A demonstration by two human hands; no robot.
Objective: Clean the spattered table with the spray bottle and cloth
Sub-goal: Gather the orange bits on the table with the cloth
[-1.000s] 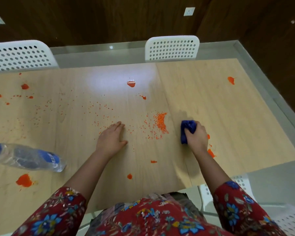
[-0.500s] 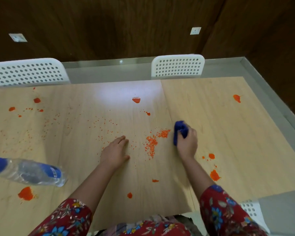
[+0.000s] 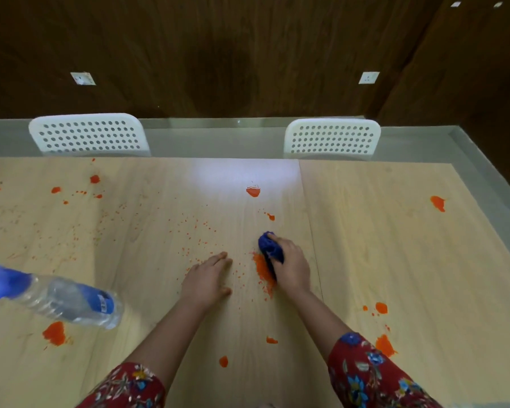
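Progress, left side: On the pale wood-grain table (image 3: 380, 260), the large orange blotch (image 3: 54, 333) near me and the smaller orange spots (image 3: 95, 179) at the far edge are unwiped. I judge this side has not been started.
Spray bottle: The clear plastic spray bottle with a blue label and blue top (image 3: 68, 301) lies on its side at my left, well apart from both hands.
Progress, middle: Fine orange specks (image 3: 195, 231) dot the wood ahead of my left hand. A gathered heap of orange crumbs (image 3: 262, 272) sits right against the cloth.
Progress, right side: Orange blobs (image 3: 437, 203) mark the far right, and more lie near my right sleeve. I judge most of the cleaning is left to do.
Left hand: My left hand (image 3: 206, 278) lies palm down on the table with its fingers straight and together. It holds nothing and sits just left of the heap.
Cloth: The bunched dark blue cloth (image 3: 270, 248) is pressed onto the table's middle, under my right fingers.
Right hand: My right hand (image 3: 292, 269) curls over the cloth and grips it. My forearm reaches in from the lower right, out of a red floral sleeve (image 3: 374, 375).
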